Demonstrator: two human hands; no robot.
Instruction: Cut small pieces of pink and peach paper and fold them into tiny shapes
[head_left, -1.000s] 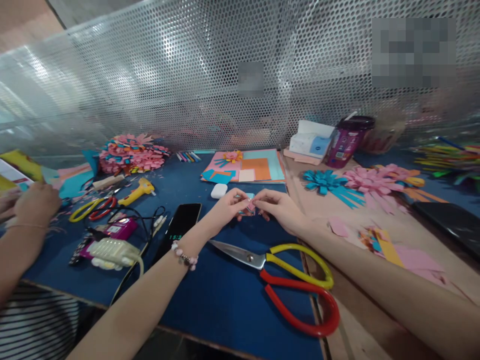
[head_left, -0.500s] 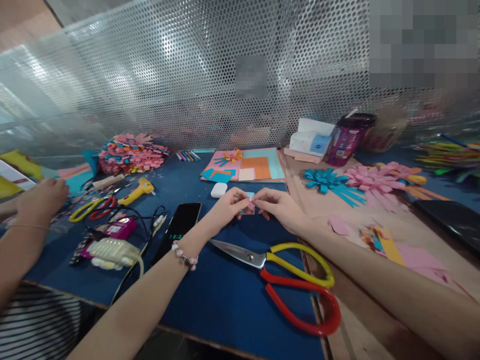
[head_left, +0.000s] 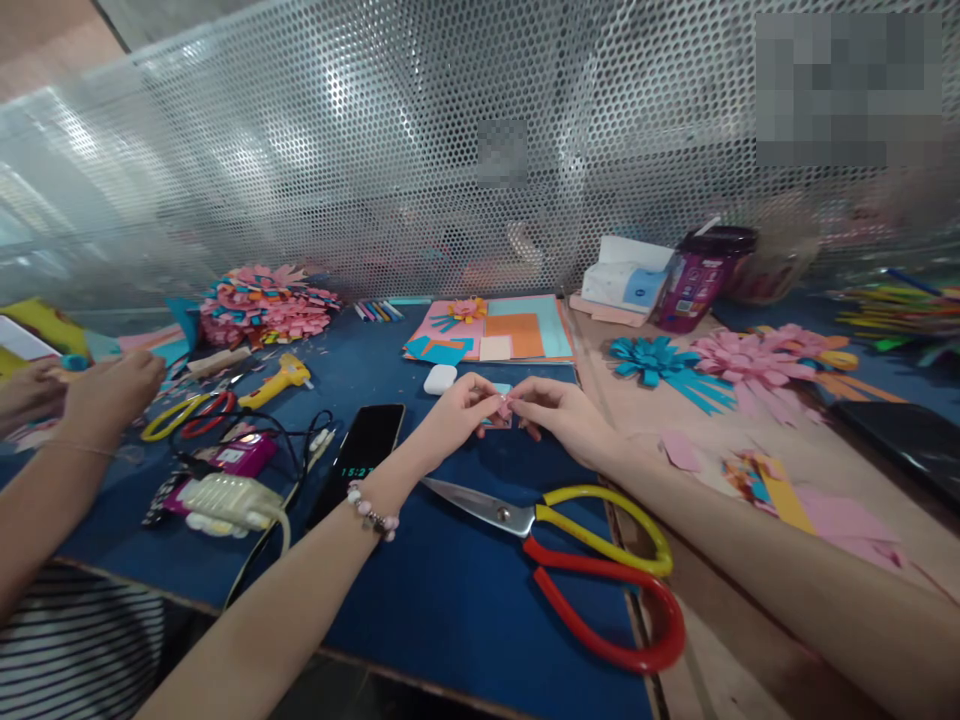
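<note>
My left hand (head_left: 463, 413) and my right hand (head_left: 559, 412) meet over the blue table (head_left: 450, 620). Between their fingertips they pinch a small piece of pink paper (head_left: 503, 406), whose exact shape is too small to make out. Beneath the fingers lie small blue and pink paper pieces (head_left: 501, 421), partly covered. Large scissors (head_left: 517, 518) with one yellow and one red handle lie in front of my hands, blades toward the left. A white earphone case (head_left: 440, 379) sits just beyond my left hand, and a phone (head_left: 369, 440) lies beside my left forearm.
Paper sheets (head_left: 556, 330) lie at the back. Paper flowers (head_left: 651, 360), a tissue pack (head_left: 628, 283) and a purple cup (head_left: 703, 280) stand on the right. A yellow glue gun (head_left: 277, 380), cables and a flower pile (head_left: 266, 305) are left, near another person's hand (head_left: 120, 395).
My hands keep nearly the same place, still pinching the pink paper. On the left, the other person's hands have shifted to the right, and a blue roll now shows between them.
</note>
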